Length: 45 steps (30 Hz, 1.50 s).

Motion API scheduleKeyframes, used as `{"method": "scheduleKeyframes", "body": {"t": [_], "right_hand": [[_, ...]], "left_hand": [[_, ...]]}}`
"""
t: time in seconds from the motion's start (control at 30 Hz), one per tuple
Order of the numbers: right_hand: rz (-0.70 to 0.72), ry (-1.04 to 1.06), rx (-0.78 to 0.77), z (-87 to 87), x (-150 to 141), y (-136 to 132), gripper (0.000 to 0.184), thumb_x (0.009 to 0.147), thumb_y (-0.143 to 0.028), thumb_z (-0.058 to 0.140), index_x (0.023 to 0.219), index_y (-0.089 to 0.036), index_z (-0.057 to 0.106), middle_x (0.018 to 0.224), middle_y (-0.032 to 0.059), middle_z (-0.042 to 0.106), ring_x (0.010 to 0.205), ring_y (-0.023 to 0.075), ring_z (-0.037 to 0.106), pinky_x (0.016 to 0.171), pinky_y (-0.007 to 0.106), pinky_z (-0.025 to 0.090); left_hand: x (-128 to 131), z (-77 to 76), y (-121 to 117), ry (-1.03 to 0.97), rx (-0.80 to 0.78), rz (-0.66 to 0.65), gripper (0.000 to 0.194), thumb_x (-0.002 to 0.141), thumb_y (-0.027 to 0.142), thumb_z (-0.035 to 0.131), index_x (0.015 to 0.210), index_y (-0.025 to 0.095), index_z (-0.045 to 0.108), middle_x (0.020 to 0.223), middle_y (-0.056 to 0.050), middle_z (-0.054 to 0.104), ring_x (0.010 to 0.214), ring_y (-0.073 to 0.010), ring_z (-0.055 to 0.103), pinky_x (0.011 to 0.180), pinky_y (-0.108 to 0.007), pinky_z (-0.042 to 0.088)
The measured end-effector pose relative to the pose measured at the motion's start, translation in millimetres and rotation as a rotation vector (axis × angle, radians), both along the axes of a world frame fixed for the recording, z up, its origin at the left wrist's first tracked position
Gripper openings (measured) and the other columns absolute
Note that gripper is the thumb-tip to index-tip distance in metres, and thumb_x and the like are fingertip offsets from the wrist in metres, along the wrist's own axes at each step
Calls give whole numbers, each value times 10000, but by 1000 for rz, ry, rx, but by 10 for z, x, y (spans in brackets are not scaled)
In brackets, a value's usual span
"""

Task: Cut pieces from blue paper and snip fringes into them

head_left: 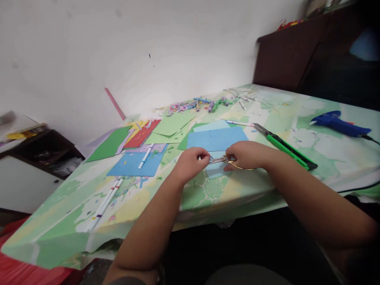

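My right hand (242, 155) is wrapped round the handles of a small pair of scissors (221, 159), whose gold loop sticks out below the fingers. The blades point left, toward my left hand (194, 160). That hand is closed in a pinch at the blade tips; a small bluish piece seems to be there, too small to make out. Under both hands lie a light blue sheet (214, 171) and a blue sheet (218, 138).
A green utility knife (287, 150) lies right, with a blue glue gun (341, 123) beyond it. Left are a blue foam sheet (133, 164), white markers (108, 202), a red sheet (142, 134) and green sheets (170, 124). Curled paper pieces (212, 105) lie at the back.
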State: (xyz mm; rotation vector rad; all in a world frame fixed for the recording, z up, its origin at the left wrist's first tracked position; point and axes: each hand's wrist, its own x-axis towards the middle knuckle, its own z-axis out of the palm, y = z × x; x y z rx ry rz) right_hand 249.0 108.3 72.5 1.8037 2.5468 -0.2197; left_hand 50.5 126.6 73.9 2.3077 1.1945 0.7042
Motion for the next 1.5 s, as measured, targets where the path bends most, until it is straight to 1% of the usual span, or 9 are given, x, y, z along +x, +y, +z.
{"method": "scheduleKeyframes", "body": {"t": [0.07, 0.2, 0.3, 0.4, 0.67, 0.8, 1.0, 1.33, 1.5], "right_hand": [[-63, 9, 20, 2, 82, -86, 366, 627, -564, 501, 659, -205, 561, 622, 28, 567, 526, 143, 460, 465, 251, 246], [-290, 105, 147, -22, 273, -365, 434, 673, -621, 423, 595, -201, 502, 604, 24, 548, 512, 140, 451, 466, 256, 260], [-358, 218, 197, -45, 308, -529, 459, 714, -627, 362, 553, -203, 435, 526, 2, 493, 494, 133, 435, 467, 255, 267], [-347, 242, 218, -44, 216, -567, 462, 704, -631, 374, 538, -203, 429, 521, 3, 488, 494, 134, 428, 465, 257, 257], [-205, 227, 195, -19, -111, -450, 444, 682, -621, 409, 551, -201, 467, 523, -2, 496, 471, 118, 388, 443, 244, 214], [-167, 225, 212, -27, -157, -432, 430, 691, -608, 414, 555, -202, 454, 518, -2, 495, 466, 115, 373, 447, 244, 210], [-174, 240, 207, -35, -172, -436, 433, 677, -615, 428, 565, -199, 468, 527, 3, 501, 465, 111, 371, 452, 247, 206], [-192, 220, 230, -73, -214, -395, 441, 675, -630, 423, 569, -203, 453, 536, 2, 500, 481, 120, 383, 462, 249, 204], [-233, 176, 264, -108, -171, -363, 455, 636, -652, 452, 532, -209, 441, 526, 5, 490, 498, 134, 389, 458, 251, 197]], "left_hand": [[-13, 15, 7, -27, 0, 27, 159, 690, 265, 469, 685, 184, 605, 680, -1, 592, 639, -124, 500, 615, -245, 365], [-34, 45, 22, -175, -39, 148, 198, 738, 326, 432, 728, 179, 565, 670, 1, 558, 636, -123, 485, 618, -250, 363], [-35, 46, 18, -275, -110, 179, 204, 749, 351, 429, 738, 177, 536, 632, 12, 520, 598, -113, 463, 601, -249, 360], [-26, 36, -4, -327, -163, 121, 209, 749, 366, 439, 735, 175, 525, 603, 21, 489, 572, -103, 445, 585, -242, 357], [4, 41, -73, -395, -249, 14, 216, 726, 368, 486, 701, 159, 536, 580, 35, 461, 543, -79, 409, 558, -221, 344], [17, 40, -97, -433, -267, -34, 159, 698, 306, 519, 714, 153, 559, 613, 25, 508, 574, -82, 442, 573, -218, 360], [24, 24, -112, -410, -266, -106, 128, 679, 253, 535, 732, 151, 592, 653, 9, 572, 621, -95, 497, 624, -230, 394], [24, 66, -158, -405, -281, -77, 108, 695, 213, 531, 727, 150, 612, 658, 13, 596, 619, -88, 503, 622, -229, 402], [28, 46, -146, -378, -292, -58, 117, 694, 244, 538, 726, 152, 602, 656, 14, 582, 613, -90, 489, 609, -235, 390]]}}
